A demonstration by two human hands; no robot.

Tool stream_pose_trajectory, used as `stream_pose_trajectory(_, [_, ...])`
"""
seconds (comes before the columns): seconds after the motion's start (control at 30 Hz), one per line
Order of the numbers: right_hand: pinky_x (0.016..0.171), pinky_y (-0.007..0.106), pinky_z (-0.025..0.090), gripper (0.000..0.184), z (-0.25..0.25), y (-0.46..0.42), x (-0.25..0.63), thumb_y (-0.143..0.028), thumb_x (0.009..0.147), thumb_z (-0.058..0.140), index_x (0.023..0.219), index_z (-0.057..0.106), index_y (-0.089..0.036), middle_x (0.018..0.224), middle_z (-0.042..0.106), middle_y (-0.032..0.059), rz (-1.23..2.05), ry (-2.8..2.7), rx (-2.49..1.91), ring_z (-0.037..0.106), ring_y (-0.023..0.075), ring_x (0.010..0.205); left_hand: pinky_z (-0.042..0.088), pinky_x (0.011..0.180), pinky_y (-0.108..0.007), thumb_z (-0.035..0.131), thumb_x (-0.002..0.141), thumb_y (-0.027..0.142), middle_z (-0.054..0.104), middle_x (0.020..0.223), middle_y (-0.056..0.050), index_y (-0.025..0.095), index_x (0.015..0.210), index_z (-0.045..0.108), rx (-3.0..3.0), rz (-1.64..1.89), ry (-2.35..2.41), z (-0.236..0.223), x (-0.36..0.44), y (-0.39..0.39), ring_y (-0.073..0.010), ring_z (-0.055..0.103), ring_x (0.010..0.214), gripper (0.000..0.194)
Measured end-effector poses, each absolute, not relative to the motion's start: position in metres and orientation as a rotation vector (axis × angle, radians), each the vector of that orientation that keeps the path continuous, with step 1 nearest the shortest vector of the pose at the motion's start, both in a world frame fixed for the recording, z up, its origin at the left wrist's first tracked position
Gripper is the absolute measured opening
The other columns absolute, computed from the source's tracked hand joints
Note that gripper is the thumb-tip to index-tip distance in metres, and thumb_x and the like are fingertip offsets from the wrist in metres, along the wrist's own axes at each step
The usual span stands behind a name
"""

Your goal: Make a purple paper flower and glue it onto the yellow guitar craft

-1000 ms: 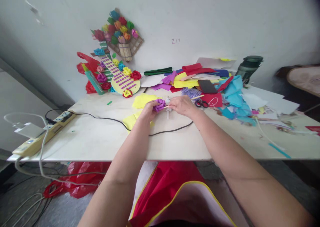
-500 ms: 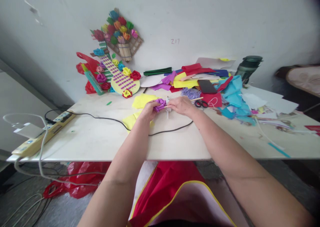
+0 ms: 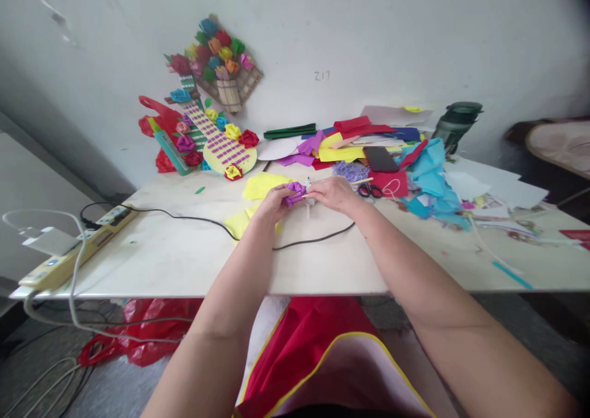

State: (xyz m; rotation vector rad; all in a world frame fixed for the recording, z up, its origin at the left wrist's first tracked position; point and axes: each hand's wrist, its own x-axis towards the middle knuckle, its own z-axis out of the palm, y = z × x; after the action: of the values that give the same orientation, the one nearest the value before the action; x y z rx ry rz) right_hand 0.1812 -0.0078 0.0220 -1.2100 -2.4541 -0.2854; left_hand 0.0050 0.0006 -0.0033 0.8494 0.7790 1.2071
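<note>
My left hand [image 3: 275, 201] is closed around a purple crepe paper flower [image 3: 295, 193] above the middle of the table. Between the fingers of my right hand [image 3: 335, 194] is a thin wooden stick [image 3: 364, 181], its tip reaching the flower's right side. A whitish object, perhaps a glue gun [image 3: 308, 204], lies just behind and below my right fingers, mostly hidden. Yellow crepe paper [image 3: 262, 186] lies under and beside my left hand. Black-and-red scissors [image 3: 370, 190] rest right of my right hand.
A black cable [image 3: 184, 217] runs from the power strip [image 3: 74, 252] across the table. At the back stand a flower-trimmed paper guitar [image 3: 225, 146] and a green glue bottle [image 3: 169, 149]. Coloured paper [image 3: 341, 154], a phone [image 3: 380, 158] and a dark bottle [image 3: 456, 126] lie or stand back right.
The stick shifts slightly in my right hand, and the flower turns a little in my left. Both hands stay in nearly the same place. The whole view drifts slightly.
</note>
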Motion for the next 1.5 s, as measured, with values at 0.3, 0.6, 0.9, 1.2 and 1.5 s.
stream_pose_trajectory(0.3, [0.064, 0.027, 0.035, 0.025, 0.021, -0.007, 0.182, -0.037, 0.085, 0.054, 0.086, 0.072, -0.02, 0.086, 0.072, 0.0063, -0.256, -2.413, -1.169, 0.062, 0.0186, 0.078, 0.055, 0.066, -0.028, 0.054, 0.062, -0.001, 0.062, 0.073, -0.007, 0.009, 0.073, 0.059, 0.854, 1.151, 0.808, 0.0, 0.003, 0.0, -0.0147, 0.061, 0.066, 0.016])
stream_pose_trajectory(0.6, [0.064, 0.027, 0.035, 0.023, 0.026, -0.011, 0.178, -0.036, 0.085, 0.054, 0.087, 0.072, -0.022, 0.089, 0.072, 0.0052, -0.244, -2.42, -1.238, 0.062, 0.0188, 0.079, 0.055, 0.066, -0.03, 0.052, 0.059, 0.0, 0.062, 0.073, -0.006, 0.012, 0.076, 0.058, 0.842, 1.144, 0.843, 0.001, 0.004, 0.001, -0.0152, 0.061, 0.067, 0.021])
stream_pose_trajectory(0.9, [0.065, 0.027, 0.036, 0.023, 0.027, -0.014, 0.174, -0.037, 0.084, 0.054, 0.087, 0.072, -0.024, 0.087, 0.072, 0.0042, -0.221, -2.405, -1.292, 0.061, 0.0188, 0.079, 0.055, 0.058, -0.03, 0.051, 0.055, 0.002, 0.06, 0.069, -0.003, 0.014, 0.073, 0.053, 0.879, 1.172, 0.905, 0.001, 0.005, 0.001, -0.0149, 0.059, 0.062, 0.022])
stream_pose_trajectory(1.2, [0.061, 0.026, 0.034, 0.024, 0.024, -0.011, 0.172, -0.039, 0.083, 0.055, 0.084, 0.073, -0.023, 0.083, 0.072, 0.0033, -0.18, -2.357, -1.344, 0.061, 0.0173, 0.077, 0.054, 0.058, -0.029, 0.05, 0.055, 0.001, 0.059, 0.067, -0.003, 0.014, 0.073, 0.053, 0.873, 1.177, 0.928, 0.001, 0.006, 0.002, -0.0151, 0.059, 0.063, 0.022])
stream_pose_trajectory(1.5, [0.06, 0.027, 0.033, 0.023, 0.027, -0.013, 0.174, -0.037, 0.083, 0.054, 0.084, 0.073, -0.023, 0.084, 0.072, 0.0041, -0.218, -2.34, -1.375, 0.062, 0.0187, 0.079, 0.053, 0.056, -0.029, 0.051, 0.057, 0.006, 0.058, 0.068, -0.002, 0.015, 0.079, 0.053, 0.748, 1.266, 0.879, 0.002, 0.004, 0.002, -0.0139, 0.057, 0.06, 0.024])
